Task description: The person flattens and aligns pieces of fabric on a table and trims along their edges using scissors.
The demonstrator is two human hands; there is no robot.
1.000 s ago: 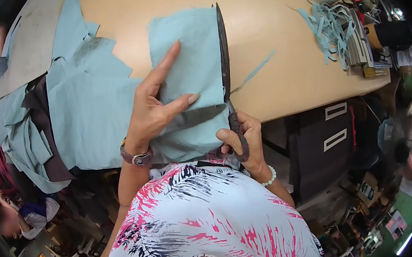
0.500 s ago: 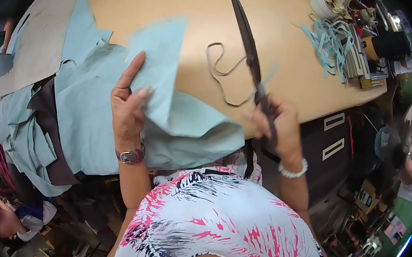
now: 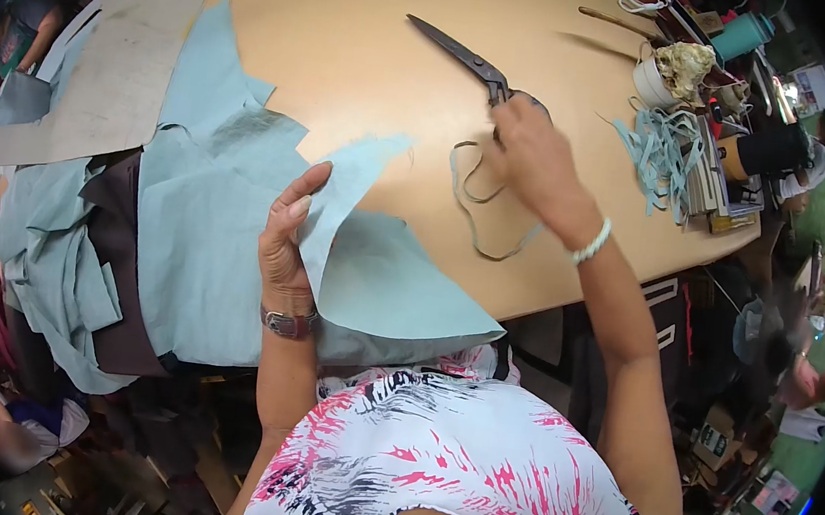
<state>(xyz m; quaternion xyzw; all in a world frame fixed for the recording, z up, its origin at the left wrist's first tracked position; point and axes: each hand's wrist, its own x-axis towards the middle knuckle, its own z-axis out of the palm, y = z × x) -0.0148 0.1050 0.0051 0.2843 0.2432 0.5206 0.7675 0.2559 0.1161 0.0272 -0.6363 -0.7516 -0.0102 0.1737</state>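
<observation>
The pale blue sheet [image 3: 400, 281] looked thin and supple, with fine frayed threads at its upper tip. The left hand [image 3: 289, 235] pinched it narrowly between thumb and fingers. Right of that pinch, the sheet curled upward, then spread into a broad, pointed flap along the edge of the smooth tan table [image 3: 575, 244]. The right hand [image 3: 534, 155], blurred, touched the handles of the dark metal scissors [image 3: 459, 51]; how tightly its fingers closed could not be told. Just below that hand looped a narrow strip [image 3: 475, 247].
</observation>
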